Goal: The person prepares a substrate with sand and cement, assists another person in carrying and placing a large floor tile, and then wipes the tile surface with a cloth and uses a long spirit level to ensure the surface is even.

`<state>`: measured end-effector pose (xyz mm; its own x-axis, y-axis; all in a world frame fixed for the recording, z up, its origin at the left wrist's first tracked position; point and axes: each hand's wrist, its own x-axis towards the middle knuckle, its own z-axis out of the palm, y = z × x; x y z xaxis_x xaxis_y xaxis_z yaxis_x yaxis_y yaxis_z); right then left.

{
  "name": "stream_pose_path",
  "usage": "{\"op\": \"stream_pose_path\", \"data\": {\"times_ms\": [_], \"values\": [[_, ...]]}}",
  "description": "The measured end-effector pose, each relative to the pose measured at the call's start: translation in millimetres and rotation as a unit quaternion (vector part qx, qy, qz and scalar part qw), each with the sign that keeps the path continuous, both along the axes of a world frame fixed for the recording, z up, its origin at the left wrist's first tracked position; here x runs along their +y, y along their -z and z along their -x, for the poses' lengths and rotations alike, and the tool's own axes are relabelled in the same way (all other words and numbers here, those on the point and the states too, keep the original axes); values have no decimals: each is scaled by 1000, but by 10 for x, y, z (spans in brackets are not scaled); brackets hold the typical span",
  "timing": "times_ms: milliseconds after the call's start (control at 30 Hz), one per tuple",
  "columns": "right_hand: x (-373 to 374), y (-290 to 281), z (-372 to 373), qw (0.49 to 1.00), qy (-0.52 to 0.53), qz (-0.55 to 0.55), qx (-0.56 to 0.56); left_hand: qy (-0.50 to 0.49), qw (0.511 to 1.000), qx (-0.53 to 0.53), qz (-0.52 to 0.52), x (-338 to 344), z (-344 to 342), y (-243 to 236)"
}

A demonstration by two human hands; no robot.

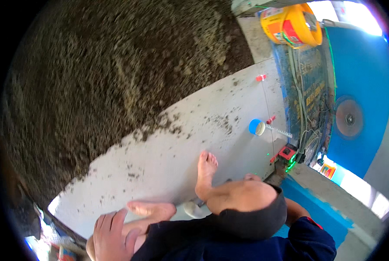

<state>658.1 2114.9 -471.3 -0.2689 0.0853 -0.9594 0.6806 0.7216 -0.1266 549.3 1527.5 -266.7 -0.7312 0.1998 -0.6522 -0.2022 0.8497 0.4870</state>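
Observation:
My left hand [109, 235] is held over my left knee, its fingers stretched out and holding nothing. My right forearm [294, 211] passes behind my raised right knee, which hides the hand. Both bare feet stand on a large pale slab [172, 165] scattered with dark crumbs. Between them sits a white rounded object [195, 210], partly covered by my leg and clothes; its kind is unclear. Ahead to the right, a blue roll [255, 126] with a pale core lies beside a white marked strip [279, 130].
Rough dark mortar [124, 74] spreads along the slab's far edge. A thin line runs past red clips [261, 78] at the right. There stand a red laser level [287, 152] with green light and a yellow bucket [292, 26]. Cables lie before a blue wall [360, 74].

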Motion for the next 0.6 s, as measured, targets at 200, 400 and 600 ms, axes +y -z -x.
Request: {"op": "stream_pose_path", "data": {"times_ms": [200,400,600], "values": [[1212,-397,544,933,-190,-281,-124,28,998,60,-7,115,123,-183],[-297,-543,1766,851,-293,-196,389,-15,1000,8,20,248,-37,-346],[-325,354,1875,886,-151,-286,333,-92,990,-54,94,299,-236,-267]]}}
